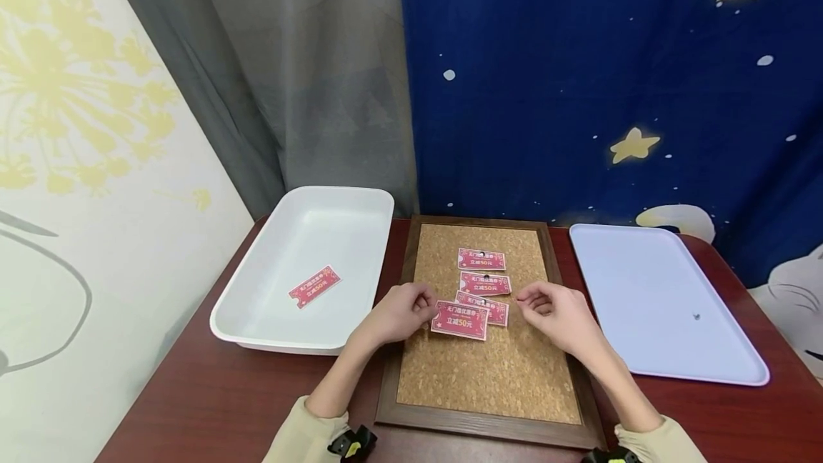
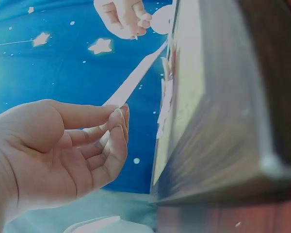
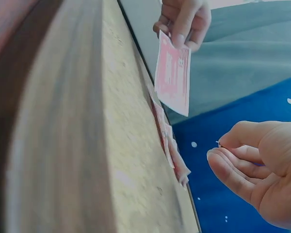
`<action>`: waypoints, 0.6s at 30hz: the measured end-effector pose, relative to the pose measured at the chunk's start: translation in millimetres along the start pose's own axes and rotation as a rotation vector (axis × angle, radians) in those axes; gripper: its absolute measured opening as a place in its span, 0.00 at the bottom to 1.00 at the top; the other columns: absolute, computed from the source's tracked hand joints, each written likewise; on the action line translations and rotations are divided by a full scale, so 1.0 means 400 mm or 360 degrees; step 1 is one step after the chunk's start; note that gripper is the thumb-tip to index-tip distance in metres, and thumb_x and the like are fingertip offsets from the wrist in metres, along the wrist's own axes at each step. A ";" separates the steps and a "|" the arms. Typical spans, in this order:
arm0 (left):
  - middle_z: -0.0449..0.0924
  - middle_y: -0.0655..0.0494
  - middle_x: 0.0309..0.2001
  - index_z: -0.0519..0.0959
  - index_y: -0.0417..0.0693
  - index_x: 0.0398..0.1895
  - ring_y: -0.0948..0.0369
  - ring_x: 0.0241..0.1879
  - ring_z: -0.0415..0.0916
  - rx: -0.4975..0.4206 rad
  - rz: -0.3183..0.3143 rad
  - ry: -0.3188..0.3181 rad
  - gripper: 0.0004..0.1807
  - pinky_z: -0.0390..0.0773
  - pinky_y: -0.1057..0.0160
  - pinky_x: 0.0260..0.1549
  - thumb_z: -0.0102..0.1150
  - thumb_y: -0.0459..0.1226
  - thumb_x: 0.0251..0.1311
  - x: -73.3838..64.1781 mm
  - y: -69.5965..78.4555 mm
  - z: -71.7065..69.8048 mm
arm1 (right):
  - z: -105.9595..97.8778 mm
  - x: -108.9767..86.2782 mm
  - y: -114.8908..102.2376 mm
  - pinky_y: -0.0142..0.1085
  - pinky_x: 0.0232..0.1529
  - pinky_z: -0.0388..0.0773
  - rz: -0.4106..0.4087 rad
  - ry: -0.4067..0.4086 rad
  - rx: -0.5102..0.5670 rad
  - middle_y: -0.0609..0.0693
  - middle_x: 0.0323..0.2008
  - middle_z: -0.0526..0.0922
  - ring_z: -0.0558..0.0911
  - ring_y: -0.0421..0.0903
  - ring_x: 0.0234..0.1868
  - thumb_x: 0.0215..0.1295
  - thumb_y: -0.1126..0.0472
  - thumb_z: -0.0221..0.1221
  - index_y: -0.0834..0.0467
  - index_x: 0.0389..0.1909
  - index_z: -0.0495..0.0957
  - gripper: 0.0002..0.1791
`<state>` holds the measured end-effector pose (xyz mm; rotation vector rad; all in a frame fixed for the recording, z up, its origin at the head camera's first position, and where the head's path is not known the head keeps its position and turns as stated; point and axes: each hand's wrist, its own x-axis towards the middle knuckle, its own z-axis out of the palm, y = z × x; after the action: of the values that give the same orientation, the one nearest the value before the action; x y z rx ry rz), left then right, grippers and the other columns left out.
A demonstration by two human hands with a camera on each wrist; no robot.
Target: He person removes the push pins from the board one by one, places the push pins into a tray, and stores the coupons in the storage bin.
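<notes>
My left hand [image 1: 400, 313] pinches a pink paper coupon [image 1: 459, 321] by its left edge, between thumb and fingers. The coupon is held above the cork board [image 1: 489, 381], tilted off its surface in the left wrist view. Three more coupons lie on the board in a column; dark pins show at the top edges of the upper two [image 1: 481, 260]. The held coupon partly covers the lowest coupon [image 1: 498, 313]. Right of the coupons, my right hand [image 1: 558, 313] pinches a tiny push pin [image 3: 219, 144], its thin point showing past the fingertips.
A deep white tray [image 1: 257, 313] stands left of the board with one coupon [image 1: 315, 286] inside. At the right lies a shallow pale tray [image 1: 662, 284] with a small dark pin [image 1: 696, 316] on it. The board has a raised brown frame [image 1: 489, 429]. Curtains hang behind the table.
</notes>
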<state>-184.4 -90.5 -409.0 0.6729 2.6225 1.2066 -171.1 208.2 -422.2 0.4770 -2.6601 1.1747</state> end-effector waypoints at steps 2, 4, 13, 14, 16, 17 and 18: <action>0.78 0.56 0.24 0.78 0.45 0.32 0.65 0.23 0.73 -0.0003 0.0003 0.0017 0.06 0.73 0.66 0.26 0.58 0.31 0.69 -0.004 0.002 -0.009 | -0.012 -0.001 0.004 0.31 0.33 0.81 0.0022 0.0010 -0.0002 0.48 0.31 0.85 0.84 0.40 0.32 0.61 0.71 0.65 0.59 0.35 0.83 0.05; 0.77 0.57 0.24 0.78 0.45 0.32 0.66 0.23 0.72 -0.0003 0.0015 0.0042 0.06 0.72 0.66 0.27 0.58 0.31 0.69 -0.008 0.000 -0.018 | -0.024 -0.002 0.010 0.31 0.33 0.81 0.0033 0.0025 -0.0005 0.49 0.32 0.86 0.84 0.41 0.33 0.62 0.71 0.65 0.60 0.35 0.83 0.04; 0.77 0.57 0.24 0.78 0.42 0.35 0.61 0.24 0.75 -0.0126 -0.0075 0.0181 0.03 0.73 0.66 0.26 0.60 0.31 0.68 -0.033 -0.021 -0.075 | -0.072 -0.023 0.051 0.27 0.32 0.80 0.0039 0.0107 -0.0086 0.49 0.33 0.87 0.84 0.37 0.32 0.62 0.70 0.65 0.60 0.36 0.83 0.04; 0.77 0.56 0.24 0.78 0.41 0.36 0.58 0.25 0.76 -0.0144 -0.0097 0.0195 0.02 0.73 0.66 0.25 0.60 0.31 0.68 -0.038 -0.023 -0.083 | -0.076 -0.026 0.056 0.27 0.32 0.80 0.0036 0.0114 -0.0100 0.49 0.33 0.87 0.83 0.36 0.32 0.62 0.70 0.65 0.60 0.36 0.83 0.04; 0.78 0.56 0.24 0.78 0.41 0.36 0.53 0.26 0.78 -0.0164 -0.0120 0.0229 0.03 0.73 0.66 0.25 0.60 0.31 0.68 -0.045 -0.028 -0.098 | -0.083 -0.033 0.064 0.26 0.32 0.79 0.0040 0.0129 -0.0138 0.49 0.32 0.86 0.83 0.35 0.32 0.62 0.70 0.65 0.59 0.36 0.83 0.04; 0.78 0.55 0.25 0.78 0.41 0.36 0.50 0.27 0.79 -0.0175 -0.0135 0.0245 0.02 0.74 0.66 0.25 0.60 0.31 0.68 -0.049 -0.030 -0.105 | -0.087 -0.036 0.068 0.26 0.32 0.79 0.0043 0.0136 -0.0150 0.48 0.32 0.86 0.83 0.35 0.31 0.62 0.70 0.65 0.59 0.36 0.83 0.05; 0.78 0.55 0.25 0.78 0.40 0.36 0.48 0.29 0.80 -0.0177 -0.0142 0.0263 0.02 0.74 0.66 0.25 0.60 0.31 0.68 -0.052 -0.033 -0.112 | -0.090 -0.040 0.072 0.26 0.32 0.79 0.0044 0.0143 -0.0162 0.48 0.32 0.86 0.83 0.35 0.31 0.62 0.70 0.65 0.59 0.36 0.83 0.05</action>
<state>-185.5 -138.2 -390.1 0.4494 2.6588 1.4249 -165.0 256.4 -422.7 0.3626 -2.6413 1.0360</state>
